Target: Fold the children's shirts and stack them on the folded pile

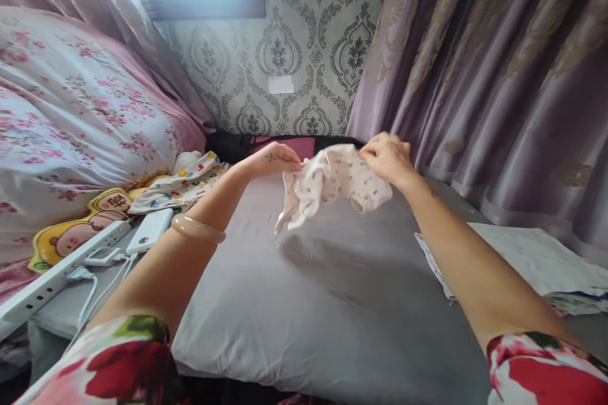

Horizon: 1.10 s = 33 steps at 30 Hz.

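A small white garment with a dotted print [332, 178] hangs in the air between my hands, creased and blurred by motion. My left hand [275, 160] pinches its left upper edge, and my right hand [388, 158] grips the upper right corner. Which part of the garment each hand holds I cannot make out. Its lower edge swings above the grey padded surface [304, 304], on which a shadow falls.
On the left are a power strip [61, 272], a white plug-in box [151, 231], a printed cloth [183, 186], a yellow cartoon cushion [80, 234] and floral bedding [85, 114]. Folded cloths [532, 259] lie at right, beside a purple curtain [498, 76]. Patterned wall [280, 107] stands behind.
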Tool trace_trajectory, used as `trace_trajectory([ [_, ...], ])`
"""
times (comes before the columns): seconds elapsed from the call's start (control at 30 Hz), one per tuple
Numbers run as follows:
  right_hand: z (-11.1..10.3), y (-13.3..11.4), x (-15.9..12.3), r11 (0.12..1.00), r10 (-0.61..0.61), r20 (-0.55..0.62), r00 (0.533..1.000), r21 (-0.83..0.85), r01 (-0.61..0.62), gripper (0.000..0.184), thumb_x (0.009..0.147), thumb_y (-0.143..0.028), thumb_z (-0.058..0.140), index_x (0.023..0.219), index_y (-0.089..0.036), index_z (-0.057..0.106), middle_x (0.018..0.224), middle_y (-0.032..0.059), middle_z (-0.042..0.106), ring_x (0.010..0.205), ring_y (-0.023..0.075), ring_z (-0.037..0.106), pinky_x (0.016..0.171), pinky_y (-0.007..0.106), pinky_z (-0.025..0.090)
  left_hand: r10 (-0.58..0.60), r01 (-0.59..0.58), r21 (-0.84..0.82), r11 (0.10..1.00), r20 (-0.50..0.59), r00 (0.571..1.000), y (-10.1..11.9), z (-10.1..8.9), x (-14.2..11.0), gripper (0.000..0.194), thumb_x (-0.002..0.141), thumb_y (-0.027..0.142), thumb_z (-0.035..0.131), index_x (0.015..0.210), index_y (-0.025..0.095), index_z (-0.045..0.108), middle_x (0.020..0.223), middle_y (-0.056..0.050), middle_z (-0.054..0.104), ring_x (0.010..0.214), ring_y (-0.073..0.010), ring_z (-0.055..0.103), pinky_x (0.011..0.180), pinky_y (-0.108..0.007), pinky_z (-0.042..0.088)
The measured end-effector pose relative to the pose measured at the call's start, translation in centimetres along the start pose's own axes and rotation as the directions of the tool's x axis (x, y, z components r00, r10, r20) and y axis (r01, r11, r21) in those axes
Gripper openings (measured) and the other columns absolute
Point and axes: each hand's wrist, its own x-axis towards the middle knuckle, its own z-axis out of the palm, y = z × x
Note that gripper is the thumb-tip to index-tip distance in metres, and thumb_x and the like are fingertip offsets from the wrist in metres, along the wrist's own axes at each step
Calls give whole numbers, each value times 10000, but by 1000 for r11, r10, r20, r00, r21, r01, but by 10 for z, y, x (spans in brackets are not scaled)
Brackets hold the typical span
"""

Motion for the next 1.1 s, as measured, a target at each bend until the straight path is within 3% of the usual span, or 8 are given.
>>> trace_trajectory([
  [0.07, 2, 2, 0, 1000, 10, 50, 999, 10, -11, 213, 858, -362, 598, 805, -234, 759, 1034, 72, 668, 1006, 259, 532, 898, 447, 387, -14, 14, 1, 1000, -156, 988, -1, 2, 4, 197, 650, 344, 770, 675, 154, 726, 728, -48, 672, 713, -160, 607, 629, -242, 487],
  [0.17, 6, 4, 2, 996, 83, -66, 994, 34, -81, 211, 858, -336, 595, 867, -215, 769, 1065, 94, 675, 1025, 273, 540, 897, 443, 396, -115, 94, -71, 993, -391, 913, -7, 4, 11, 270, 724, 402, 711, 759, 135, 726, 641, -19, 608, 559, -105, 504, 496, -215, 386],
  [0.33, 16, 7, 10, 987, 132, 9, 991, 89, -132, 208, 853, -308, 583, 884, -230, 773, 981, 79, 723, 964, 254, 612, 856, 372, 438, -192, 154, -127, 980, -394, 899, -22, 10, 20, 303, 708, 431, 723, 754, 134, 694, 587, 10, 550, 500, -80, 426, 449, -206, 299],
  [0.6, 19, 10, 8, 971, 171, 40, 984, 162, -175, 235, 864, -268, 527, 912, -188, 744, 846, 79, 732, 821, 223, 637, 795, 327, 457, -203, 149, -166, 975, -375, 904, -34, 21, 17, 318, 706, 464, 674, 780, 156, 660, 623, 14, 562, 554, -101, 470, 508, -212, 347],
  [0.8, 8, 9, -3, 910, 196, 160, 968, 337, -240, 219, 871, -344, 571, 874, -169, 702, 779, 60, 697, 753, 195, 613, 708, 306, 472, -211, 145, -217, 965, -323, 923, -19, 14, -2, 255, 738, 409, 659, 789, 159, 659, 637, 15, 567, 544, -91, 469, 495, -208, 342],
  [0.87, -4, 6, -6, 830, 202, 295, 934, 454, -323, 257, 840, -426, 636, 834, -175, 693, 745, 50, 689, 704, 183, 611, 659, 296, 485, -262, 196, -265, 944, -246, 933, -6, 3, -9, 259, 739, 416, 686, 810, 167, 668, 636, 10, 586, 532, -98, 494, 488, -215, 367],
  [0.97, -24, 0, -7, 690, 168, 520, 838, 545, -477, 289, 762, -485, 730, 768, -198, 696, 713, 57, 698, 650, 190, 625, 616, 317, 514, -329, 292, -296, 909, -81, 941, 10, -21, -15, 284, 713, 425, 752, 826, 170, 695, 654, -25, 637, 574, -149, 584, 522, -266, 464],
  [1.1, -24, 2, -7, 605, 137, 617, 775, 567, -559, 272, 707, -473, 770, 692, -211, 702, 690, 86, 712, 654, 230, 654, 616, 364, 539, -373, 378, -269, 886, 74, 925, 2, -40, -14, 296, 643, 399, 824, 773, 150, 731, 654, -82, 675, 635, -234, 661, 572, -359, 533],
])
